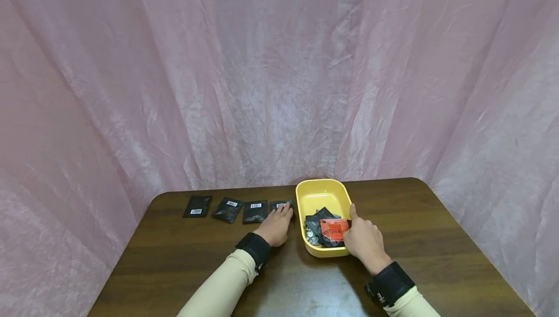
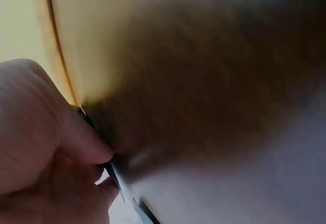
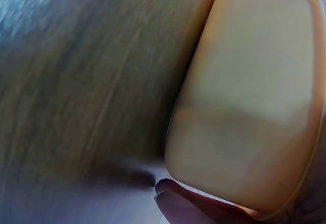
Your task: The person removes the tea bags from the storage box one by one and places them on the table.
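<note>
Plainly, we see one container: a yellow bin (image 1: pixel 323 252) at the far edge of the tabletop (image 1: pixel 174 263), right of that edge's middle. Its far end shows bare floor; toward its near end lie dark packets (image 1: pixel 323 214), a red-fronted packet (image 1: pixel 333 229) on top against the right wall, and small whitish pieces (image 1: pixel 311 236) near the near left corner, too small for us to identify. Our right hand (image 1: pixel 366 241) grips the bin's right wall, one finger reaching along the rim. Our left hand (image 1: pixel 277 225) has its fingers extended and a little apart, resting on a black packet (image 1: pixel 273 205) just left of the bin. Three more black packets (image 1: pixel 255 212) with white labels lie beside it, in a row along the far edge toward the far left corner.
</note>
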`<state>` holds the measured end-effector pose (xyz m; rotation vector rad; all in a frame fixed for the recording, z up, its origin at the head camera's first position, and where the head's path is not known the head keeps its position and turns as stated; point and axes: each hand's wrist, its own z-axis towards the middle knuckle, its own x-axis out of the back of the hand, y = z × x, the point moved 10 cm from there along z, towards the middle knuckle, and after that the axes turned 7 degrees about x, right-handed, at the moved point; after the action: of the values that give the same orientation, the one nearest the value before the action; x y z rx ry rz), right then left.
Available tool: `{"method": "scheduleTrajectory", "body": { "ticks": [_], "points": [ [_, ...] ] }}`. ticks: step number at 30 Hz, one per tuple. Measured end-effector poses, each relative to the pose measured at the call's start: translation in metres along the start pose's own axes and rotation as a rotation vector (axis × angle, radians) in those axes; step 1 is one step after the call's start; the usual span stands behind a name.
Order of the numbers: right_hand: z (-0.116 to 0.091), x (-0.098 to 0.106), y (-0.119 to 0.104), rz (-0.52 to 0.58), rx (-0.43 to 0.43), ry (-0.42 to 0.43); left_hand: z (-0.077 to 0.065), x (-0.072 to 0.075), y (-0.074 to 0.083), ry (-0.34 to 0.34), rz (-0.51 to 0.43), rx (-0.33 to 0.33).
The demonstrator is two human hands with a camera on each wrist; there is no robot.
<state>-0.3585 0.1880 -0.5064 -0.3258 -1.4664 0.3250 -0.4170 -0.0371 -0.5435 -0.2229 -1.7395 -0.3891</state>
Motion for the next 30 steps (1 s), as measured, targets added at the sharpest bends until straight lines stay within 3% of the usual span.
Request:
{"method": "scheduleTrajectory", "body": {
  "ticks": [18,25,30],
  "points": [
    [0.003,0.000,-0.003,0.012,-0.002,-0.007,0.006,0.004,-0.006,0.068,0.059,0.019],
    [0.004,0.002,-0.005,0.003,0.012,0.020,0.002,0.016,-0.007,0.126,0.077,0.028],
    [0.004,0.000,-0.003,0.018,0.012,0.016,-0.005,0.024,-0.007,0.133,0.022,0.062]
  ]
}}
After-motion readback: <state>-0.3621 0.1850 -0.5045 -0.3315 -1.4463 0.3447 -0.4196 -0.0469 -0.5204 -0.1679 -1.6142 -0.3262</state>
